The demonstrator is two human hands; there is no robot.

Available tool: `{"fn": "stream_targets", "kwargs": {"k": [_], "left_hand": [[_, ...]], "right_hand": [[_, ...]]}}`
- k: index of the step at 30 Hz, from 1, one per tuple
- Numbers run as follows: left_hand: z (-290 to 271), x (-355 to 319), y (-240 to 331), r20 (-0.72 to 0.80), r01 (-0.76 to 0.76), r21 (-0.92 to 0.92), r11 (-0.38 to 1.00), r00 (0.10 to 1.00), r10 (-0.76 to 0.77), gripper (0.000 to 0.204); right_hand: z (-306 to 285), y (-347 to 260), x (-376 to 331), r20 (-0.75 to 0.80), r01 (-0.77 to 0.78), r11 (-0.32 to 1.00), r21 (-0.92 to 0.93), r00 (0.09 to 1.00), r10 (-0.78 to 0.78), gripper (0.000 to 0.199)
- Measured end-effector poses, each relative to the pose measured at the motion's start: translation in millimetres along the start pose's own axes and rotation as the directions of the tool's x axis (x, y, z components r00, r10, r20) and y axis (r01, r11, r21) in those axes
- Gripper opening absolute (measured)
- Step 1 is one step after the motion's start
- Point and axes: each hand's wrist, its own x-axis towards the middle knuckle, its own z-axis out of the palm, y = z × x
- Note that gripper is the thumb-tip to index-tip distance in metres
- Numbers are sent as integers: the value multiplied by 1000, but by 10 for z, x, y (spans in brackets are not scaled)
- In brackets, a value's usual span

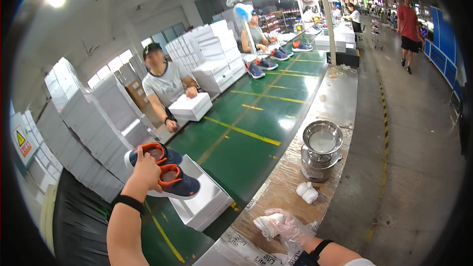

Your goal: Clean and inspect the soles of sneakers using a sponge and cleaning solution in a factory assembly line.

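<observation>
My left hand [143,173] is closed on a pair of navy sneakers [183,186] with orange linings and white soles, fingers hooked at their openings. The pair hangs over the near side of an open white shoebox [209,213] on the green belt. My right hand [291,229], in a clear plastic glove, grips a bunched white cloth [267,225] just above the plastic-covered side ledge. Beyond it lies another white wad of cloth [307,193]. A round metal pot [315,166] with a mesh-topped dish [322,139] stands farther up the ledge.
Across the green belt [246,128] a person [167,81] rests a hand on a closed white box [192,106]. Stacks of white boxes [84,138] rise at left. Several sneakers [280,54] sit farther along. A person in red [407,22] is in the aisle at right.
</observation>
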Motion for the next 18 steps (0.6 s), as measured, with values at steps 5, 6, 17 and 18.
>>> {"fn": "stream_targets", "kwargs": {"k": [5, 6, 17, 18], "left_hand": [[-317, -670, 452, -271, 4, -153, 988, 962, -46, 60], [-288, -802, 616, -324, -6, -219, 976, 943, -67, 60], [177, -1752, 3064, -449, -158, -790, 592, 807, -384, 58], [280, -1752, 3034, -424, -124, -807, 578, 803, -419, 58]], "right_hand": [[130, -364, -263, -19, -4, 970, 243, 1000, 9, 34], [163, -455, -366, -146, 18, 991, 130, 989, 1, 33], [-277, -77, -707, -479, 289, 901, 325, 871, -106, 27], [-263, -42, -660, -445, 264, 910, 319, 890, -102, 27]]}}
